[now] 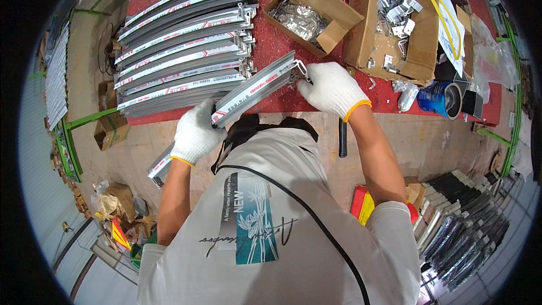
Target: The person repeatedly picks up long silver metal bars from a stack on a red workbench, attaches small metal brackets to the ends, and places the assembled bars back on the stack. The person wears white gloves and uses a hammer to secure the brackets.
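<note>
Glossy metal strip [254,87], white knit cloth gloves [333,87], matt cardboard boxes [361,28].

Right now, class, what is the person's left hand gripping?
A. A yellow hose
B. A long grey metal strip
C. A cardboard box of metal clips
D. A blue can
B: the gloved left hand is wrapped around the long grey metal strip, while the right hand works at the strip's far end over the red table.

White knit gloves with yellow cuffs cover the left hand [195,134] and right hand [333,87]; a pale grey short-sleeved T-shirt [316,254] bears a teal print, crossed by a black cable [305,206].
</note>
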Demonstrator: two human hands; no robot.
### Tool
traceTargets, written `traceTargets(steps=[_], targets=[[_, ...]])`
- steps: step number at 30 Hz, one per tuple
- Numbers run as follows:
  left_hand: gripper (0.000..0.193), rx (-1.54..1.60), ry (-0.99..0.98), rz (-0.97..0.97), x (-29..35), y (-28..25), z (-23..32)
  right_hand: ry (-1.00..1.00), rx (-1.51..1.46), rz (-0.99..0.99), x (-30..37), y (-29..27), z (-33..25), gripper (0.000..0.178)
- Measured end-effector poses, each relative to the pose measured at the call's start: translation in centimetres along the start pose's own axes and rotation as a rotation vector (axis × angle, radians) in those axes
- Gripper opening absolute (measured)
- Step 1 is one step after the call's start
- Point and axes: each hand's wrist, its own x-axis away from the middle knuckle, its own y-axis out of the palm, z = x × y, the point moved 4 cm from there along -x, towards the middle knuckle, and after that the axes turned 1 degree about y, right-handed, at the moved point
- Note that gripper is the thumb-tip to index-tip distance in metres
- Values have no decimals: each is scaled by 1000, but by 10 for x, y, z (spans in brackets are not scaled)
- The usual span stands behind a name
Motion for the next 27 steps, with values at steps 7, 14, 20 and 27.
traceTargets(steps=[7,14,20,27], targets=[[49,-108,49,5,-5,-7,-2,-88,112,-29,-6,9,-3,43],[43,-181,44,-98,-10,-4,-1,-143,104,-140,-5,37,5,43],[43,-233,38,-142,-14,-1,-6,-157,60,-122,-7,63,11,45],[41,-299,124,-157,-12,-21,-19,-140,-122,-162,0,84,5,52]])
